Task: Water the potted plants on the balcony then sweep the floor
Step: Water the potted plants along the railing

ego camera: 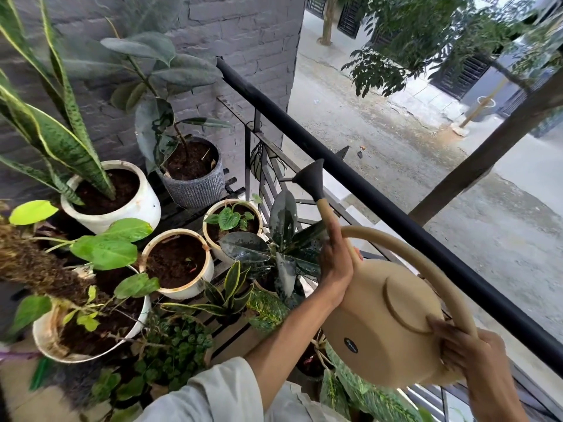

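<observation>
A tan plastic watering can (387,327) fills the frame at 5 o'clock, held over the potted plants beside a black balcony railing (396,214). It has a rounded body, a long hoop handle arching over the top, and a slim spout ending in a dark funnel-shaped rose (310,178) that points toward 11 o'clock.

The right hand (469,348) is clenched around the base of the handle; the left hand (335,260) lies against the spout, fingers straight.

Pots hold dark soil — a white pot (143,205) at 9 o'clock with a snake plant (58,138), a grey ribbed pot (198,187) at 11 o'clock with a rubber plant (158,74), a cream pot (207,269) near centre showing almost bare soil, and another cream pot (210,236) just beyond with small heart-shaped leaves.
</observation>
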### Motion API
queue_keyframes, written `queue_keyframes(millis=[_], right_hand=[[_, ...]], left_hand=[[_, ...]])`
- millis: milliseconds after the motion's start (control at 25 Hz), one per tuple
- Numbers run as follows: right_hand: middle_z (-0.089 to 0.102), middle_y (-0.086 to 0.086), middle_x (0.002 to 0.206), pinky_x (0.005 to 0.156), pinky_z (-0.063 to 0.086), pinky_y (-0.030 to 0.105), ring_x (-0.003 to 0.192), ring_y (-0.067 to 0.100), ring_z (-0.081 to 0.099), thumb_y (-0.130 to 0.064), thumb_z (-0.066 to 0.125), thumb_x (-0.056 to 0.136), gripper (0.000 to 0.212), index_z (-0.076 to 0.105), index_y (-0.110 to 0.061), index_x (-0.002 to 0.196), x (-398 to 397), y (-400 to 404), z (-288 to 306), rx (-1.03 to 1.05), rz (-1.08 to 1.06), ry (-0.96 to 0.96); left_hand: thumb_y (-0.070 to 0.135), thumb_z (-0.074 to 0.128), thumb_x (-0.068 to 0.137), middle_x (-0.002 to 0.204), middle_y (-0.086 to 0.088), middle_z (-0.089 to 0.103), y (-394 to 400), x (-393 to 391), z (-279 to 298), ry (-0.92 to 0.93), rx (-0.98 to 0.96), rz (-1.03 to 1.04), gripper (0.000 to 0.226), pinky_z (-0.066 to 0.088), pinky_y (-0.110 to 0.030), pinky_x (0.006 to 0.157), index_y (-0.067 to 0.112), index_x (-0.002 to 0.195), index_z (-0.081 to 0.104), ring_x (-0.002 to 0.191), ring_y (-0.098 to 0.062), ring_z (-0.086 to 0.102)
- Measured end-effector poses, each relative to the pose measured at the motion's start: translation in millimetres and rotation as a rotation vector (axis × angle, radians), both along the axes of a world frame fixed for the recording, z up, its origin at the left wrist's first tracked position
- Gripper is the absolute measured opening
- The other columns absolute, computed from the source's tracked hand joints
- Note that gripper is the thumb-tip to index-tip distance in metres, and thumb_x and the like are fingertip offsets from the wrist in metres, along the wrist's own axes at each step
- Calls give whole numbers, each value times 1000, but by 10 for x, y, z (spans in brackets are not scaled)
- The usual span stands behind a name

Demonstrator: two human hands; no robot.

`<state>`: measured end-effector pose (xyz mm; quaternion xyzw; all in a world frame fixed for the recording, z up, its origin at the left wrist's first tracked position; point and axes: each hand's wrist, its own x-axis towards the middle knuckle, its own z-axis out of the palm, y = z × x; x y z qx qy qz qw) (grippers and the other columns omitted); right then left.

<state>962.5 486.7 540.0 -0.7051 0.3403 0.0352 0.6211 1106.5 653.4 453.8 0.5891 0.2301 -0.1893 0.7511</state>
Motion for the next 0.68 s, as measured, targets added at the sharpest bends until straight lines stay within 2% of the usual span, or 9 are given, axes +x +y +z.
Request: queue_keyframes(millis=[40, 120, 240, 320, 400, 520, 600, 680], right_hand=[[25, -1, 54, 40, 16, 20, 43, 13, 21, -13, 81, 76, 30, 54, -1, 68, -32, -4, 12, 13, -3, -23], [25, -3, 49, 40, 17, 18, 41, 11, 21, -18, 82, 69, 35, 53, 1, 73, -86, -17, 70, 34, -9, -75], [27, -5, 46, 44, 13, 23, 39, 9, 21, -29, 84, 55, 67, 49, 23, 77, -174, -35, 145, 79, -15, -165], [26, -6, 46, 42, 13, 23, 38, 8, 19, -32, 85, 50, 82, 38, 30, 76, -281, -57, 178, 118, -18, -242], [25, -9, 44, 39, 14, 21, 36, 7, 18, -29, 86, 50, 76, 41, 28, 75, -456, -52, 224, 117, -41, -276], [28, -9, 41, 37, 13, 19, 34, 5, 20, -11, 79, 55, 57, 54, 27, 88, -772, -48, 246, 85, -145, -338], [28, -9, 40, 40, 12, 21, 34, 6, 20, -7, 75, 64, 34, 54, 19, 71, -1040, 14, 248, 64, -181, -332], [28, -12, 40, 39, 13, 20, 35, 7, 20, -6, 72, 71, 34, 45, 9, 55, -1332, 121, 232, 48, -201, -326]], left_hand=[[102, 15, 79, 73, 0, 77, -16, -19, 61, -23, 3, 14, 107, 60, -50, 94, 13, 104, 71, 87, -27, 75], [103, 18, 77, 79, -5, 76, -42, -53, 193, -83, 23, 1, 97, 60, -50, 91, 21, 89, 69, 87, -30, 74], [83, 22, 98, 66, -1, 70, -50, -120, 498, -196, 18, 19, 82, 55, -34, 71, 19, 69, 62, 63, -16, 67], [74, 21, 104, 62, 1, 68, -70, -209, 657, -249, 37, 6, 81, 51, -31, 65, 14, 70, 63, 57, -12, 64], [73, 21, 105, 66, -2, 67, -85, -361, 776, -265, 17, -38, 78, 50, -31, 65, 13, 74, 61, 61, -16, 63], [75, 19, 104, 67, -3, 65, -99, -635, 860, -286, 23, -125, 80, 50, -32, 67, 13, 72, 59, 64, -18, 63], [76, 18, 103, 68, -3, 67, -94, -846, 847, -287, 4, -149, 82, 50, -31, 67, 14, 69, 60, 61, -14, 64], [75, 18, 103, 70, -4, 67, -55, -1076, 801, -277, -9, -181, 82, 50, -29, 64, 14, 70, 61, 57, -8, 62]])
